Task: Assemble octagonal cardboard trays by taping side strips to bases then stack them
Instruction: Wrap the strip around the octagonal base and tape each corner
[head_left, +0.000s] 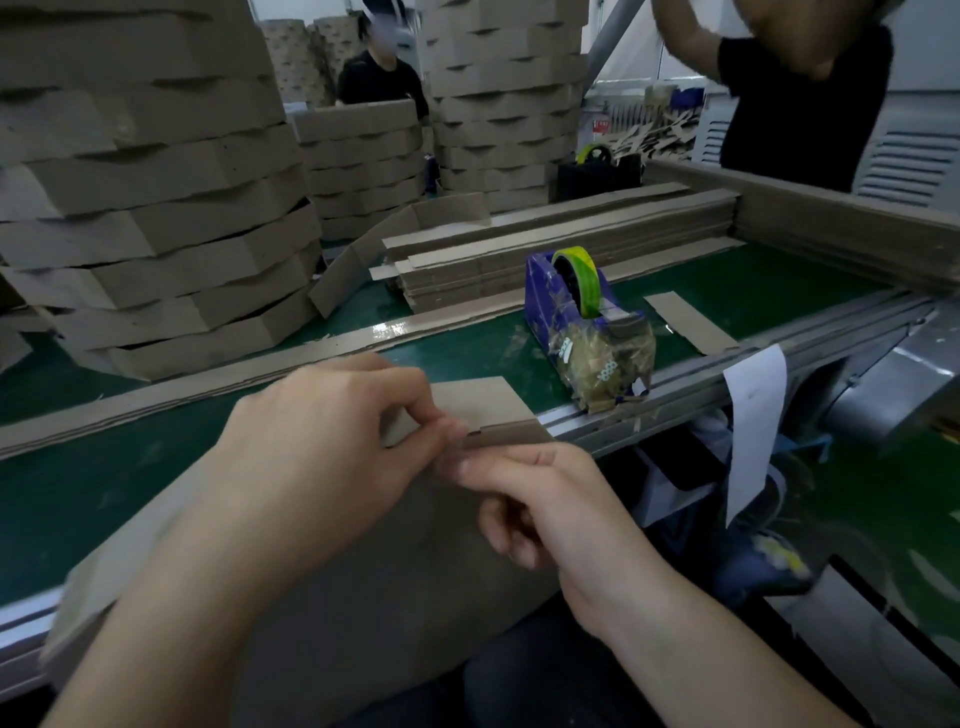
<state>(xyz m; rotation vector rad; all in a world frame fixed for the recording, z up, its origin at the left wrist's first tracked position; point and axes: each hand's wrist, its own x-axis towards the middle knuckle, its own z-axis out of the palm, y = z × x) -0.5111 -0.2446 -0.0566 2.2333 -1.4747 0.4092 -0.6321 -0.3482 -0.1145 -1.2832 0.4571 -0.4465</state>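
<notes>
A brown cardboard tray piece (363, 571) leans over the near edge of the green table, its base towards me. My left hand (322, 447) pinches the top edge of its side strip (498, 436) with thumb and fingertips. My right hand (545, 504) holds the same strip end from the right, fingers curled round the edge. The two hands meet at the strip's corner. A flat panel (478, 400) of the strip lies on the table just behind the hands. A purple tape dispenser (576, 312) with a green-yellow roll stands behind, to the right.
Tall stacks of finished trays (156, 208) fill the left and back. Bundles of flat side strips (545, 244) lie behind the dispenser, a long strip (208, 384) runs across the table. Two people in black stand at the back (382, 78) and right (800, 93). A second dispenser (597, 169) sits far back.
</notes>
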